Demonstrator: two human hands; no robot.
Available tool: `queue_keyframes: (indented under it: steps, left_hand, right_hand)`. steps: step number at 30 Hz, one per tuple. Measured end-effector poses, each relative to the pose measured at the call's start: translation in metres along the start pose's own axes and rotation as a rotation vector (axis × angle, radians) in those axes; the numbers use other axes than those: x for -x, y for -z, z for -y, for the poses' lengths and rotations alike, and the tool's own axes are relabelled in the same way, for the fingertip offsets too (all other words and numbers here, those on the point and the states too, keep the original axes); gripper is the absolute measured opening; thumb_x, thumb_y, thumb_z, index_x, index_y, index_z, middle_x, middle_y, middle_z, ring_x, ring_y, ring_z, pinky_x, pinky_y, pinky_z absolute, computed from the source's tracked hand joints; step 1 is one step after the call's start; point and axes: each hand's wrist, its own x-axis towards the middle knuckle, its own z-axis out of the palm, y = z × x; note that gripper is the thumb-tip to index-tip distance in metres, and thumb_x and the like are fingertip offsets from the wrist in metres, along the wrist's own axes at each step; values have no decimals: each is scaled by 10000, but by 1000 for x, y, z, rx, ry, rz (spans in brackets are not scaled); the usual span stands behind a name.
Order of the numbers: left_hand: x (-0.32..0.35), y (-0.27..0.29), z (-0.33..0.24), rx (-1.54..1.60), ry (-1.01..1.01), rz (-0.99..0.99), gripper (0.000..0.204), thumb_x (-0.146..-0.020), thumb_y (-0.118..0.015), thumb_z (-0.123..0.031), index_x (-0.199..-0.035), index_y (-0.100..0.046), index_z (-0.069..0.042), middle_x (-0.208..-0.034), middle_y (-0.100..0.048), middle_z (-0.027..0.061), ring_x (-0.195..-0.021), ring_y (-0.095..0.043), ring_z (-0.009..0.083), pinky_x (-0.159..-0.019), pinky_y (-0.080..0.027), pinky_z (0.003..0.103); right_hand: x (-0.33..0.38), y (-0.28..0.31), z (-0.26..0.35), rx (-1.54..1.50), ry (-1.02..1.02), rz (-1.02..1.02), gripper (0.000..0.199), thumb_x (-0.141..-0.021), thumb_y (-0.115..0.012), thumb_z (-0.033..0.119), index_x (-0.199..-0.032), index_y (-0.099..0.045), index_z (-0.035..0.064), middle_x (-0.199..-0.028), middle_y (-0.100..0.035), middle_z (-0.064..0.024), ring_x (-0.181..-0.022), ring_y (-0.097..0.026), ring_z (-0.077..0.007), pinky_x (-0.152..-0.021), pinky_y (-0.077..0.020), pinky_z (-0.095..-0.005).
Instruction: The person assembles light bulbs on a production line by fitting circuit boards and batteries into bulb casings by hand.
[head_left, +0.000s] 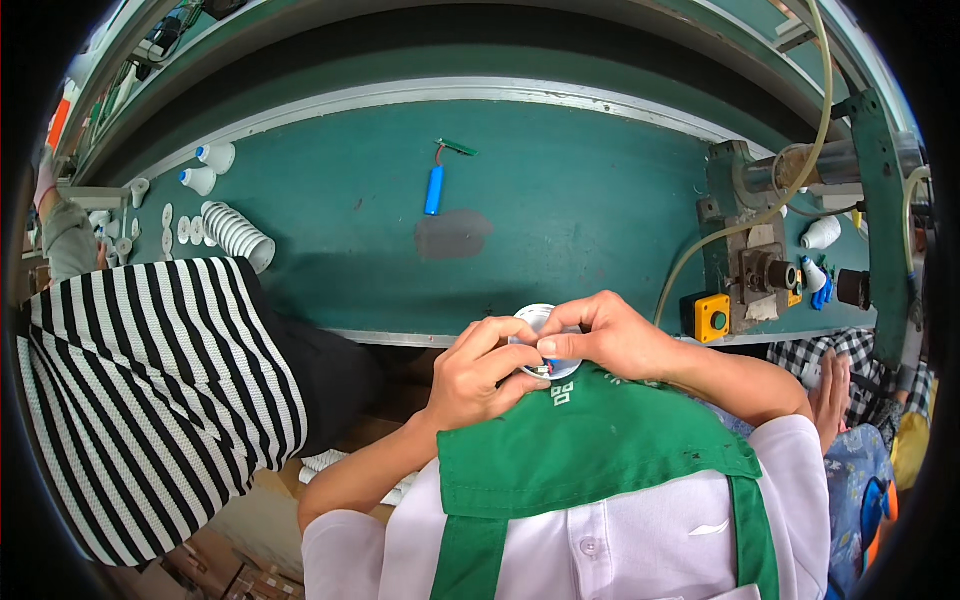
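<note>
In front of my apron, at the bench's near edge, both hands are closed around a white plastic cup-shaped housing point(535, 312). My left hand point(482, 368) grips its left side, fingers bent over the rim. My right hand point(615, 335) reaches in from the right, with thumb and forefinger pinched at the opening. Something small and blue with wires point(548, 368) shows inside the housing below my fingertips; its full shape is hidden. Further up the bench lies a blue cylindrical battery point(434, 190), joined by red wires to a narrow green circuit board point(458, 147).
Left on the green bench point(570, 200) are a stack of white housings point(238, 235), white discs point(190, 230) and two housings with blue parts point(207, 168). At right stand a press point(755, 265), a yellow button box point(706, 318) and a hose point(740, 228). People sit on both sides.
</note>
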Motion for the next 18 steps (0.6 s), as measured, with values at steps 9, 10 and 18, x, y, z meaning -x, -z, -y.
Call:
queue_keyframes:
  steps: [9,10,18]
  left_hand:
    - [-2,7,2,-8,-51,20,245,-542,-761,-79,-752,-634,-79,-768,-599,17,-761,-572,208,-633,-477,313]
    - [-1,7,2,-15,-63,42,242,-543,-761,-83,-749,-633,-81,-766,-599,17,-767,-571,212,-641,-478,318]
    - [0,10,0,-37,-49,54,238,-552,-769,-85,-742,-626,-71,-727,-607,28,-705,-578,219,-678,-487,334]
  right_hand:
    - [-2,7,10,155,73,97,166,-794,-638,158,-886,-666,22,-789,-647,-61,-727,-552,-100,-677,-449,-270]
    - [-2,6,13,212,34,108,172,-803,-634,139,-916,-662,12,-809,-650,-71,-766,-566,-108,-710,-450,-268]
    - [-2,4,10,240,85,101,192,-815,-637,157,-941,-665,15,-892,-645,-106,-834,-587,-146,-749,-451,-281]
